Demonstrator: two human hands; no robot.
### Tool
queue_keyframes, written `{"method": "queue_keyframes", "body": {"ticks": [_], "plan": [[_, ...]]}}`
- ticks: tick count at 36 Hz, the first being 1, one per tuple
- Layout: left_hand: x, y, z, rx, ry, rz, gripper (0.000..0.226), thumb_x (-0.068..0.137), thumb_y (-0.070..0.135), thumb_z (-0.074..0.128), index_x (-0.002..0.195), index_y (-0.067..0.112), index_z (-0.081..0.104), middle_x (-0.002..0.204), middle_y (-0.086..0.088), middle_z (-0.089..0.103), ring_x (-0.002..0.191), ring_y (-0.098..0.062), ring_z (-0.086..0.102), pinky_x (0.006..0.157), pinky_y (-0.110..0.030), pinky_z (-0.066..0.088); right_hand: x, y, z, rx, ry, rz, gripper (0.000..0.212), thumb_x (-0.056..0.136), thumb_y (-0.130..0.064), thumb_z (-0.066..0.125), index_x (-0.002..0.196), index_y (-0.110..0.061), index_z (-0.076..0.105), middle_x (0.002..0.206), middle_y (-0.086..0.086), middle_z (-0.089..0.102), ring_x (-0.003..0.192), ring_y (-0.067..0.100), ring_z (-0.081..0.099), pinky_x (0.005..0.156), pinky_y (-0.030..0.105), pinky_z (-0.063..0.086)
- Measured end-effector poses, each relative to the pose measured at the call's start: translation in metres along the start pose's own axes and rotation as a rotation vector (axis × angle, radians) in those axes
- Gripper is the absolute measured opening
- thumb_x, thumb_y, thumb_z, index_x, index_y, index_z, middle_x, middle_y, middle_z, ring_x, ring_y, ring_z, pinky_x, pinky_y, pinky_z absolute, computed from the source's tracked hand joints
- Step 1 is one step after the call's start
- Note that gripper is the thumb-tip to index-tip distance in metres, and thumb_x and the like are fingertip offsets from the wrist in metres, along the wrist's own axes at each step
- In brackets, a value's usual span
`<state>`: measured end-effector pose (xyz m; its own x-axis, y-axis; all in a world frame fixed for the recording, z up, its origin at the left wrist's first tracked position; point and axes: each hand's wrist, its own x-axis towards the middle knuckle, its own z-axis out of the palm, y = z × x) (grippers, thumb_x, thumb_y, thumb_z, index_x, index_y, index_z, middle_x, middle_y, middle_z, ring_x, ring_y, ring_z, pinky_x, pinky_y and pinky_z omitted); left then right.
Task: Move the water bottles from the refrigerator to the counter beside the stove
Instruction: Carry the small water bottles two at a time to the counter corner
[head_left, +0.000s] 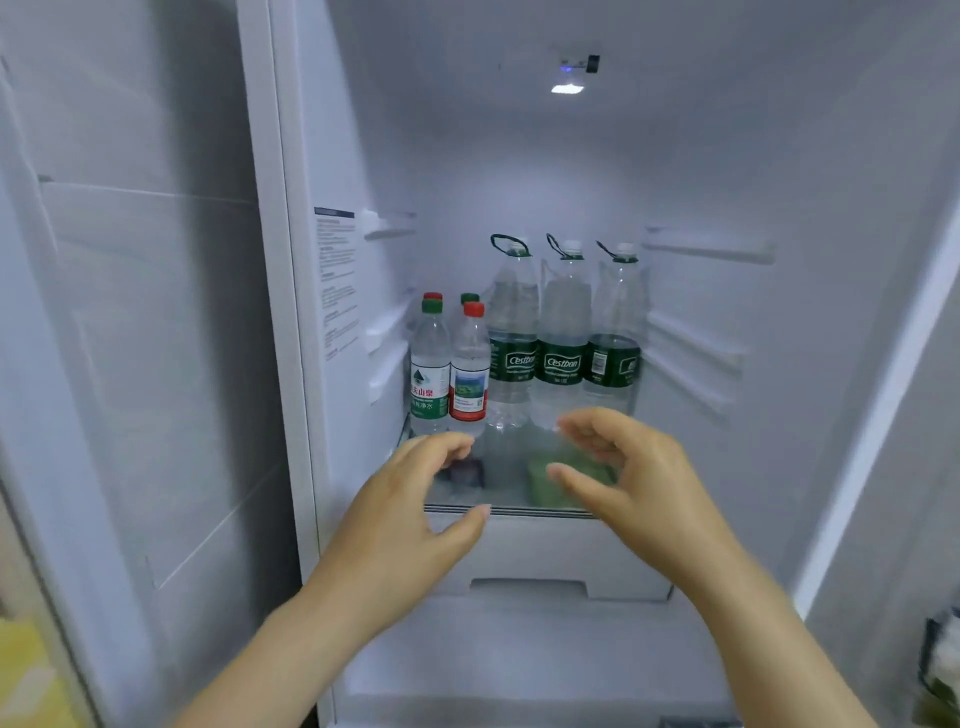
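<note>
The left hand (415, 499) and right hand (623, 467) hover by the shelf's (519, 510) front edge, fingers (447, 444) half curled, holding nothing. The water bottles (563, 358) stand at the shelf's back, most toward its left side. It is best to reach in, grip one round its middle and lift gently.

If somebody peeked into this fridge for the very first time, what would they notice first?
Probably the three tall water bottles with dark green labels, standing in a row at the back of the shelf. Left of them huddle smaller bottles with red and green caps. In front, the left hand and right hand reach in, holding nothing.
</note>
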<state>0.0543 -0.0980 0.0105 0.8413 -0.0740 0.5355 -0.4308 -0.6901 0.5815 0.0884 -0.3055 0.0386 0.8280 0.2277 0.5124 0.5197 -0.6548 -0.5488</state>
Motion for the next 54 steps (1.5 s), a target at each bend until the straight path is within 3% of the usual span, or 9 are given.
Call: {"method": "queue_keyframes", "body": {"ticks": [3,11,17,23,30,38,47,54], "plan": [[0.029,-0.005,0.003,0.065,0.033,0.005,0.050,0.082,0.027,0.070,0.127,0.031,0.050,0.121,0.023,0.049,0.111,0.010,0.045,0.092,0.002,0.030,0.036,0.009,0.002,-0.017,0.032,-0.039,0.035,0.082,-0.026,0.074,0.115,-0.025,0.063,0.111,-0.015,0.065,0.104,0.004,0.060,0.095,0.027,0.049],[0.097,-0.016,0.012,0.161,0.144,-0.024,0.049,0.082,0.025,0.069,0.127,0.029,0.050,0.113,0.022,0.045,0.106,0.003,0.046,0.084,0.000,0.032,0.115,0.034,0.013,0.022,0.062,-0.096,0.040,0.082,-0.028,0.072,0.121,-0.021,0.061,0.115,-0.009,0.065,0.106,0.007,0.059,0.097,0.033,0.049],[0.135,-0.033,0.023,0.214,0.215,-0.081,0.055,0.083,0.027,0.067,0.133,0.025,0.045,0.130,0.009,0.048,0.117,-0.008,0.048,0.098,-0.021,0.038,0.154,0.051,0.026,0.053,0.041,-0.098,0.039,0.082,-0.025,0.072,0.120,-0.021,0.062,0.115,-0.008,0.065,0.106,0.006,0.058,0.095,0.026,0.048],[0.164,-0.047,0.030,0.294,0.208,-0.111,0.058,0.087,0.028,0.063,0.139,0.022,0.039,0.140,0.004,0.043,0.125,-0.011,0.043,0.097,-0.018,0.030,0.182,0.061,0.033,0.026,0.024,-0.093,0.040,0.083,-0.026,0.072,0.122,-0.021,0.060,0.117,-0.008,0.065,0.107,0.006,0.058,0.097,0.031,0.049],[0.205,-0.053,0.028,0.421,0.232,-0.082,0.060,0.089,0.025,0.059,0.143,0.016,0.034,0.143,-0.002,0.040,0.130,-0.017,0.039,0.106,-0.026,0.031,0.217,0.067,0.038,-0.028,0.010,-0.116,0.045,0.085,-0.026,0.070,0.127,-0.017,0.058,0.122,-0.003,0.063,0.111,0.011,0.058,0.098,0.031,0.048],[0.250,-0.078,0.037,0.448,0.254,-0.137,0.055,0.088,0.018,0.060,0.138,0.011,0.039,0.140,-0.008,0.040,0.124,-0.024,0.043,0.102,-0.031,0.036,0.252,0.072,0.053,-0.079,-0.034,-0.170,0.046,0.086,-0.024,0.067,0.130,-0.017,0.054,0.127,-0.001,0.060,0.114,0.013,0.056,0.095,0.025,0.045],[0.279,-0.103,0.039,0.450,0.245,-0.152,0.056,0.086,0.012,0.060,0.138,0.009,0.041,0.141,-0.010,0.041,0.126,-0.025,0.043,0.103,-0.030,0.034,0.287,0.075,0.073,-0.147,-0.085,-0.252,0.052,0.085,-0.025,0.066,0.135,-0.020,0.050,0.130,0.002,0.056,0.116,0.016,0.053,0.095,0.029,0.046],[0.284,-0.114,0.043,0.468,0.167,-0.167,0.070,0.086,0.017,0.060,0.147,0.010,0.027,0.151,-0.010,0.033,0.135,-0.025,0.033,0.111,-0.028,0.024,0.300,0.076,0.082,-0.204,-0.164,-0.283,0.062,0.085,-0.022,0.064,0.142,-0.021,0.040,0.135,0.004,0.050,0.119,0.019,0.051,0.095,0.030,0.043]]}}
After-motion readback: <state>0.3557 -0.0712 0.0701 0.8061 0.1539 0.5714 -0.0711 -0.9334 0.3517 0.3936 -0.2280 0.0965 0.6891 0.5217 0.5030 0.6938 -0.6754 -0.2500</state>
